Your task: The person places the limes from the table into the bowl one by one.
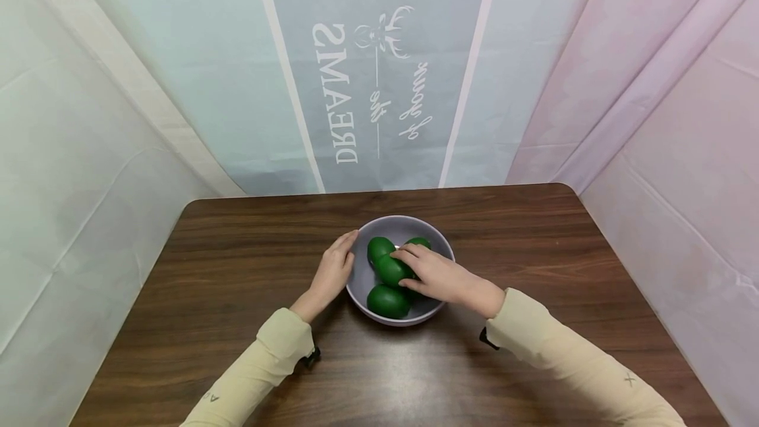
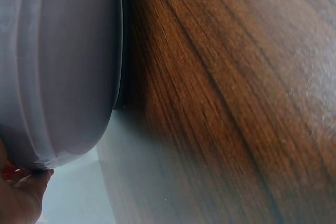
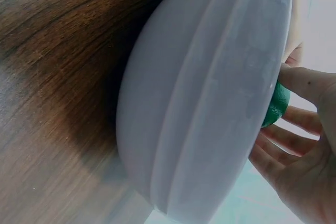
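Observation:
A round grey-purple bowl (image 1: 363,285) stands on the table, with several glossy green oval fruits inside; their exact kind is unclear. My right hand (image 1: 435,273) reaches over the bowl's right rim, thumb and fingers around a green fruit (image 1: 391,271) lying at the middle of the pile. In the right wrist view, part of that green fruit (image 3: 276,105) shows between thumb and fingers above the rim. Another green fruit (image 1: 388,301) lies nearer the front. Against the bowl's left outer side rests my left hand (image 1: 333,270), its fingers extended along the wall.
Dark wood-grain table (image 1: 249,269) surrounds the bowl. Behind it hangs a pale blue cloth (image 1: 379,176) with white lettering, and light cloth walls (image 1: 682,183) stand at both sides.

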Demonstrator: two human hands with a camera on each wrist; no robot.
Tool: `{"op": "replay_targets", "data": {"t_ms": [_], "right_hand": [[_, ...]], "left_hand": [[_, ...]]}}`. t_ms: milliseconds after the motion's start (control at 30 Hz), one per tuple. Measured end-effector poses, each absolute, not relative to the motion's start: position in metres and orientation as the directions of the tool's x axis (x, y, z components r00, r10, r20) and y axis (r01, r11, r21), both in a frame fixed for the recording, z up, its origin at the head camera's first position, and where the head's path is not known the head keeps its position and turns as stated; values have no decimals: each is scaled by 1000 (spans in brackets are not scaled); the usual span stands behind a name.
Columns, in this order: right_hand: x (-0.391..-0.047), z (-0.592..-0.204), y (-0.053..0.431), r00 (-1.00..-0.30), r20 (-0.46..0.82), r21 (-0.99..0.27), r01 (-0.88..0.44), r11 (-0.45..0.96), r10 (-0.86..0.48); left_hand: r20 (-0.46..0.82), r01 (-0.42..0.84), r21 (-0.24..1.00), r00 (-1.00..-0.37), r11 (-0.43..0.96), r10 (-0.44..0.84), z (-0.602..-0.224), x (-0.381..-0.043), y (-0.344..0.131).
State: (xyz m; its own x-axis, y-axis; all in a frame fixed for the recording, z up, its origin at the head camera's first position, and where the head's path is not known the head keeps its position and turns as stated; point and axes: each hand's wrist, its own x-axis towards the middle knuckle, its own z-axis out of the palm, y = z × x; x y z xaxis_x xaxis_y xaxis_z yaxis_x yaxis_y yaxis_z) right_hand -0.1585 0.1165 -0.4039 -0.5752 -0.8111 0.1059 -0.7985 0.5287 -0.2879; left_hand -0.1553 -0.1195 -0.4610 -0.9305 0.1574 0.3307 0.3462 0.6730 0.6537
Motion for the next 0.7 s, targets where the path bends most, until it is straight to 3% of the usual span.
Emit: {"op": "replay_targets", "data": {"t_ms": [333,700], "right_hand": [[-170,-396,133,-614,161,-319,-773,548,-773],[-186,-396,176,-730,213,-305,-681,665,-649]], "left_hand": [[325,348,658,-931,668,165,-462,-158,-121],[294,299,652,-947,696,131,-455,-162,-139]]}}
